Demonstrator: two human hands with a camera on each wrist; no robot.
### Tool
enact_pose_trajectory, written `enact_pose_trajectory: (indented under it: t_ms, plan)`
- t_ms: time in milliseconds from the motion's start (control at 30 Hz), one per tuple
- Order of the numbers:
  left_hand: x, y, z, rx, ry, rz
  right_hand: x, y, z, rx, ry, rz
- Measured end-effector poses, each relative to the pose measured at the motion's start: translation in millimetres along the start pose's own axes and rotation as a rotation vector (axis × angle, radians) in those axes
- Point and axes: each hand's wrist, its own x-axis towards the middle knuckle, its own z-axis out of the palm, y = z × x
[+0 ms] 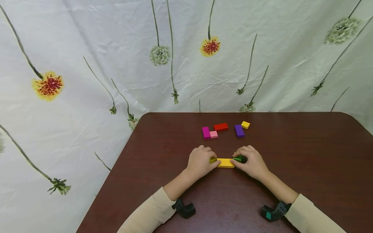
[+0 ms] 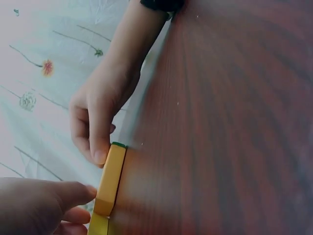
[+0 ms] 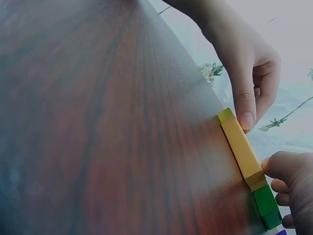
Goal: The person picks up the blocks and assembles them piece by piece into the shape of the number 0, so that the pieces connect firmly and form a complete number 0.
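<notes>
A long orange-yellow block [image 1: 225,162] lies crosswise on the table between both hands. At its left end my left hand [image 1: 200,163] pinches it, thumb in front and fingers curled behind. My right hand [image 1: 252,163] pinches its right end the same way. A yellow block [image 3: 225,115] sits against the left end, partly covered by the left hand's fingers in the head view. Against the right end sits a green block [image 3: 266,203], close under the right hand's fingers. The three form a straight row.
Beyond the hands lie a magenta block [image 1: 206,133], a pink block [image 1: 214,134], a red block [image 1: 220,127], a purple block [image 1: 239,131] and a small yellow block [image 1: 245,125]. The dark red table [image 1: 163,139] ends at a flowered white cloth [image 1: 116,48].
</notes>
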Motion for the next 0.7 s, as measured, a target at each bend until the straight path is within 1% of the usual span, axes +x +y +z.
enact_pose_trajectory:
  t_ms: [167, 467, 600, 700]
  plan:
    - [-0.9, 1.0, 1.7, 0.006, 0.003, -0.004, 0.4, -0.6, 0.1, 0.001, 0.004, -0.002]
    - [0.1, -0.5, 2.9, -0.038, -0.012, -0.023, 2.5, -2.2, -1.7, -0.002, -0.009, 0.009]
    - [0.2, -1.4, 4.3, -0.066, -0.003, -0.025, 9.4, 2.2, -9.1, 0.037, 0.011, 0.064]
    - [0.4, -1.5, 5.3, -0.086, -0.001, -0.028, 19.3, 13.5, -18.4, 0.055, 0.015, 0.126]
